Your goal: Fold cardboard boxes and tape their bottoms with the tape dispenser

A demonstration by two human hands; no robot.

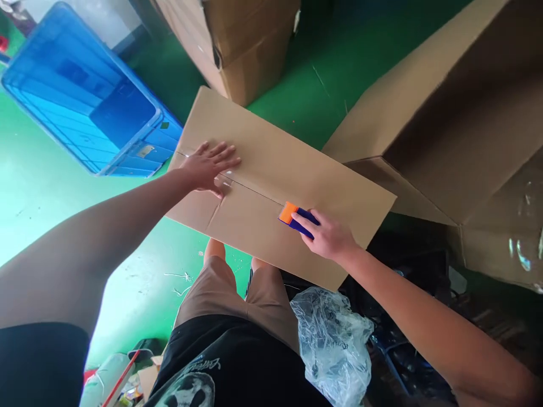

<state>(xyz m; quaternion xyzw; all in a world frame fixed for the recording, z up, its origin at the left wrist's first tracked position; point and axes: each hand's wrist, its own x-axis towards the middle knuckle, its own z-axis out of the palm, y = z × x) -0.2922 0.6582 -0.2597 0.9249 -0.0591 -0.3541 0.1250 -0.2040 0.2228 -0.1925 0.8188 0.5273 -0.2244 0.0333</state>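
Note:
A cardboard box [263,147] lies in front of my legs with its flat face up, and a seam runs along its middle. My left hand [210,167] is pressed flat on the box near the seam's left end, fingers spread, with shiny clear patches like tape beside it. Around an orange-and-dark-blue block-shaped tool [289,212] my right hand [328,232] is closed, with the index finger stretched along its top. The tool's orange end rests on or just over the seam; its exact kind cannot be made out.
On the green floor to the left is a blue plastic crate [102,152]. A tall carton [254,56] stands beyond the box, and a large open carton [449,135] fills the right. Crumpled clear plastic [331,339] lies by my right leg. Assorted clutter [131,379] sits at bottom left.

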